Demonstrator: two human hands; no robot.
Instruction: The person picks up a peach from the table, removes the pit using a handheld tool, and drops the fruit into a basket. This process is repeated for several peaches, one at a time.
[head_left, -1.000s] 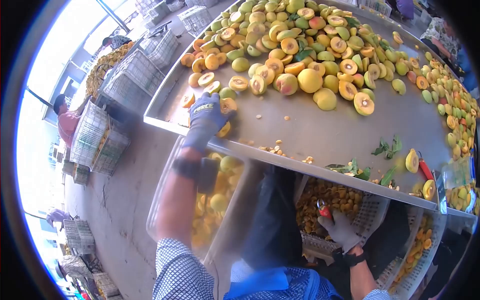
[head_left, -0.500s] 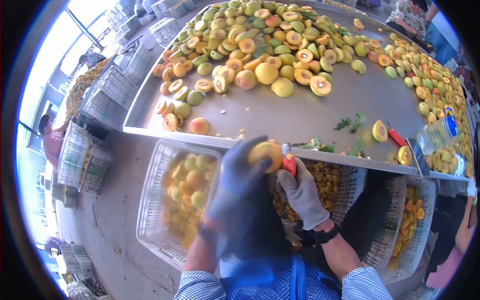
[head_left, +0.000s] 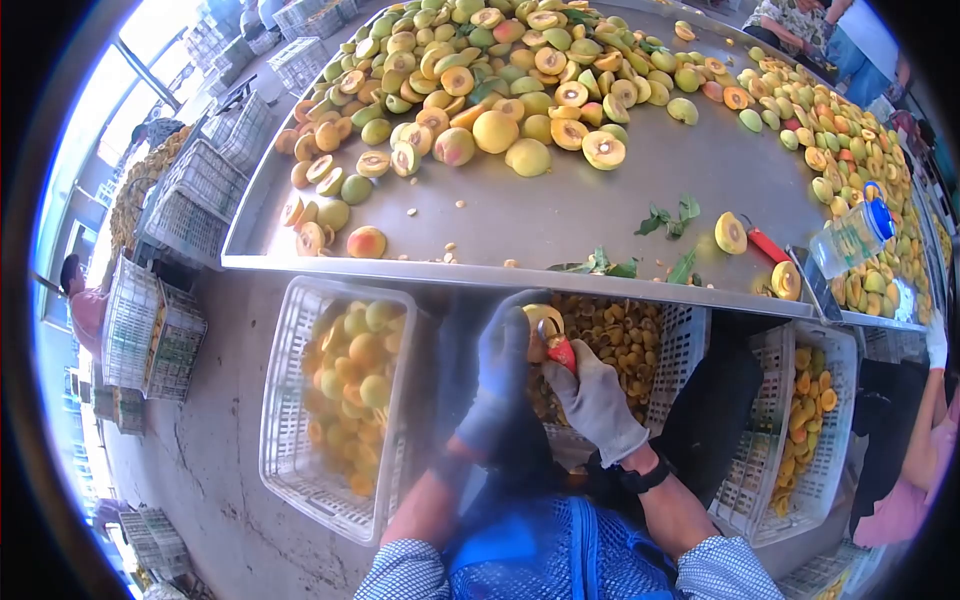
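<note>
Fruit [head_left: 541,316], yellow, sits just right of the view's middle, taking noon as the top. Our left hand [head_left: 503,350] pinches it from the nine o'clock side, though blur hides where the fingertips press; we take it this grip steadies the fruit and leaves its near face free. Our right hand [head_left: 603,405], wrapped around a red tool [head_left: 562,353], comes from four o'clock. Its metal loop points toward eleven, right at the fruit; holding it close to the loop probably gives finer control. Whether the loop has bitten in, we cannot tell.

Both hands are over a crate [head_left: 690,345] of small pieces, seemingly set there to catch whatever drops. At eight o'clock a second crate [head_left: 283,405] holds bigger, rounder fruit, apparently placed within left-hand reach. Toward noon, a heap [head_left: 500,70] of whole and halved fruit covers the far side of the counter [head_left: 520,235], perhaps pushed back for working room. Near three, we see a blue-capped bottle [head_left: 840,243].
</note>
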